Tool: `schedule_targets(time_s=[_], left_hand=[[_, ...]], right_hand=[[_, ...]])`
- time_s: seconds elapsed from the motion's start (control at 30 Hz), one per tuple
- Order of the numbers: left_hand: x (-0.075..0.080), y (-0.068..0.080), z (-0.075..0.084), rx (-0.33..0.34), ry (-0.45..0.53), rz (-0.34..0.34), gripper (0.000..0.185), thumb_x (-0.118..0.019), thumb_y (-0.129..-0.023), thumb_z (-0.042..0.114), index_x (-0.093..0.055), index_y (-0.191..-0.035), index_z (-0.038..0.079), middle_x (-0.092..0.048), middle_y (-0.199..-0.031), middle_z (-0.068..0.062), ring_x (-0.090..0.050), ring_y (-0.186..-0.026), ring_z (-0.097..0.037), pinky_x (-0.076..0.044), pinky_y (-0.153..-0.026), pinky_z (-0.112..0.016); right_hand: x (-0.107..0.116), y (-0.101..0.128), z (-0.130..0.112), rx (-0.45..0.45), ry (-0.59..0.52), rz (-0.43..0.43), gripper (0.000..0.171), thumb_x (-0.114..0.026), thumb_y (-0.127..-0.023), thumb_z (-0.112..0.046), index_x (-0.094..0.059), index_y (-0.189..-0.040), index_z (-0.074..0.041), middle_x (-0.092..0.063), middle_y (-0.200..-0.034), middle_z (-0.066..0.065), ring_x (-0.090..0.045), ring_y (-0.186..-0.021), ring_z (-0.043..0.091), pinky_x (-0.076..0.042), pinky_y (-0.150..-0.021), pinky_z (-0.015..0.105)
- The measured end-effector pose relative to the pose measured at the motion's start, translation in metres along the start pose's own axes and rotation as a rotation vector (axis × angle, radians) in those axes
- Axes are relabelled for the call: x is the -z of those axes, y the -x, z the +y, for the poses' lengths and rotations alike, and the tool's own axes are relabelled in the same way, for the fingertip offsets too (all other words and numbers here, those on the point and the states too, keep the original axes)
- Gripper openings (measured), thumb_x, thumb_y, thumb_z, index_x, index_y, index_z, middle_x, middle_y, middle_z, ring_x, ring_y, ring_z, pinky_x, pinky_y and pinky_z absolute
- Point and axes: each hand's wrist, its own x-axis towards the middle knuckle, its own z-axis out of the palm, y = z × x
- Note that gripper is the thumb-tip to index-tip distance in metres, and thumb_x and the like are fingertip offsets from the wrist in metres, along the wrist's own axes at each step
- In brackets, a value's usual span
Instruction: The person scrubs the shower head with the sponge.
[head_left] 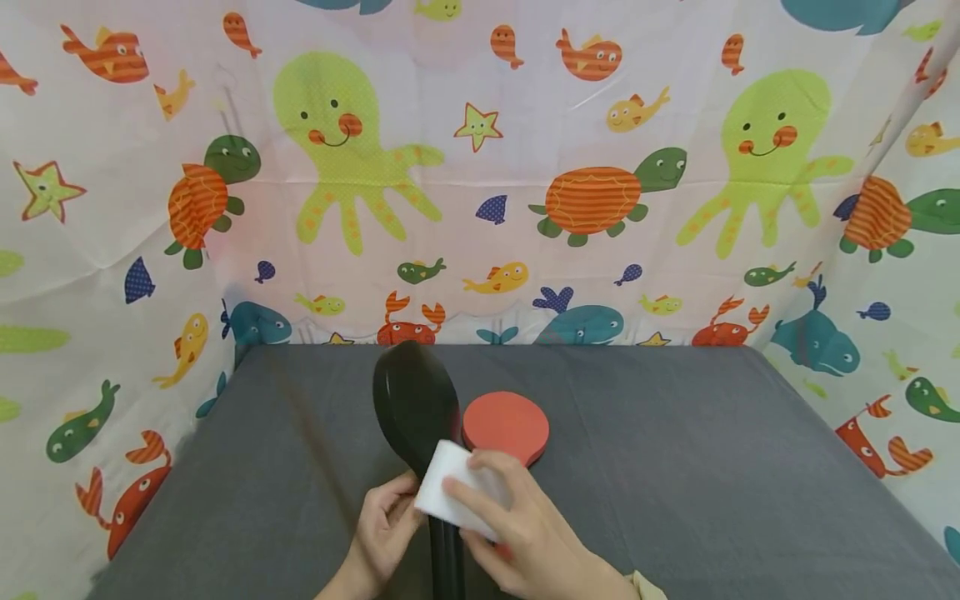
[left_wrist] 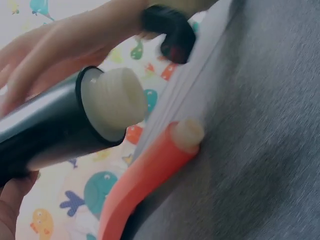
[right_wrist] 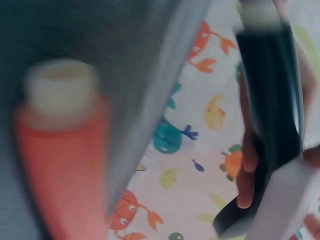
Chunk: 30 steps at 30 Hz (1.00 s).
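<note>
A large black cooking spoon [head_left: 414, 404] is held up, bowl away from me and handle toward me. My left hand [head_left: 384, 529] grips it near the neck, its fingers round the handle in the right wrist view. My right hand [head_left: 528, 533] pinches a white sponge block [head_left: 450, 479] that overlaps the spoon just below the bowl. In the right wrist view, the sponge [right_wrist: 285, 202] lies against the black handle [right_wrist: 272, 85]. The spoon handle's cream-coloured end [left_wrist: 120, 97] shows in the left wrist view.
A red utensil with a round, flat-looking head [head_left: 506, 421] lies on the grey cloth-covered table [head_left: 660, 450], right of the spoon. Its red handle [left_wrist: 150, 167] has a cream end and points toward me. A sea-animal printed curtain [head_left: 465, 217] surrounds the table's back and sides.
</note>
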Motion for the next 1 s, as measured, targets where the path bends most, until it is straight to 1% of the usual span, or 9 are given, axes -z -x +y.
schedule_targets(time_s=[0.07, 0.17, 0.3, 0.4, 0.57, 0.67, 0.77, 0.87, 1.0], left_hand=[[-0.002, 0.002, -0.001, 0.001, -0.034, -0.001, 0.014, -0.040, -0.085, -0.023, -0.052, -0.084, -0.016, -0.048, -0.063, -0.007, -0.042, -0.051, -0.008, -0.037, -0.040, -0.028], [-0.003, 0.002, 0.000, 0.020, -0.024, 0.007, 0.014, -0.040, -0.084, -0.022, -0.052, -0.081, -0.015, -0.045, -0.061, -0.004, -0.039, -0.048, -0.011, -0.034, -0.038, -0.030], [0.001, 0.000, 0.007, 0.132, 0.181, 0.044, 0.023, -0.034, -0.091, -0.015, -0.053, -0.104, -0.018, -0.066, -0.094, -0.008, -0.063, -0.082, -0.015, -0.053, -0.064, -0.029], [0.005, -0.004, 0.014, 0.227, 0.316, 0.084, 0.032, -0.029, -0.097, -0.007, -0.043, -0.124, -0.018, -0.058, -0.119, -0.023, -0.056, -0.110, -0.031, -0.047, -0.089, -0.040], [0.008, -0.008, 0.018, 0.261, 0.267, 0.136, 0.033, -0.031, -0.098, -0.004, -0.041, -0.128, -0.014, -0.054, -0.125, -0.024, -0.052, -0.116, -0.032, -0.042, -0.094, -0.043], [0.006, -0.008, 0.018, 0.277, 0.261, 0.124, 0.032, -0.032, -0.099, -0.002, -0.046, -0.126, -0.011, -0.057, -0.122, -0.019, -0.053, -0.115, -0.028, -0.043, -0.094, -0.040], [0.002, -0.006, 0.017, 0.322, 0.207, 0.131, 0.024, -0.036, -0.099, 0.002, -0.058, -0.106, -0.002, -0.066, -0.093, -0.004, -0.063, -0.082, -0.012, -0.052, -0.072, -0.024], [-0.002, -0.003, 0.016, 0.344, 0.103, 0.110, 0.020, -0.038, -0.098, 0.001, -0.057, -0.091, -0.001, -0.046, -0.060, 0.003, -0.037, -0.047, -0.012, -0.032, -0.041, -0.025], [-0.005, -0.001, 0.014, 0.309, -0.003, 0.071, 0.016, -0.041, -0.095, -0.003, -0.052, -0.090, -0.013, -0.030, -0.056, -0.008, -0.023, -0.045, -0.024, -0.022, -0.039, -0.038]], right_hand=[[0.000, -0.005, 0.001, -0.086, -0.026, 0.031, 0.043, -0.056, -0.090, -0.022, -0.051, -0.130, -0.006, -0.040, -0.126, 0.018, -0.045, -0.109, 0.027, -0.050, -0.079, 0.036], [-0.001, -0.006, -0.001, -0.105, -0.030, 0.031, 0.043, -0.054, -0.092, -0.024, -0.050, -0.131, -0.006, -0.039, -0.128, 0.018, -0.045, -0.110, 0.027, -0.050, -0.079, 0.036], [-0.005, 0.005, -0.008, 0.029, 0.049, -0.032, 0.040, -0.051, -0.091, -0.022, -0.052, -0.128, -0.008, -0.042, -0.124, 0.017, -0.044, -0.112, 0.027, -0.048, -0.083, 0.033], [-0.006, 0.017, -0.018, 0.094, 0.090, -0.151, 0.042, -0.056, -0.091, -0.028, -0.051, -0.130, -0.014, -0.044, -0.125, 0.011, -0.044, -0.116, 0.023, -0.046, -0.089, 0.031], [-0.003, 0.026, -0.026, 0.080, 0.049, -0.293, 0.050, -0.061, -0.089, -0.036, -0.046, -0.134, -0.020, -0.040, -0.130, 0.004, -0.041, -0.121, 0.019, -0.042, -0.095, 0.026], [-0.006, 0.022, -0.017, 0.104, 0.038, -0.166, 0.042, -0.059, -0.090, -0.030, -0.051, -0.128, -0.015, -0.043, -0.125, 0.010, -0.045, -0.115, 0.022, -0.044, -0.092, 0.028], [-0.008, 0.012, -0.007, 0.057, -0.003, -0.005, 0.039, -0.057, -0.090, -0.026, -0.053, -0.125, -0.007, -0.043, -0.121, 0.017, -0.048, -0.108, 0.025, -0.047, -0.084, 0.029], [-0.008, 0.000, 0.000, -0.061, -0.034, 0.087, 0.041, -0.054, -0.091, -0.024, -0.052, -0.127, -0.004, -0.042, -0.122, 0.019, -0.048, -0.104, 0.025, -0.047, -0.077, 0.031], [-0.003, -0.011, -0.001, -0.191, -0.035, 0.092, 0.044, -0.053, -0.092, -0.028, -0.049, -0.132, -0.008, -0.040, -0.125, 0.016, -0.045, -0.105, 0.024, -0.048, -0.076, 0.036]])
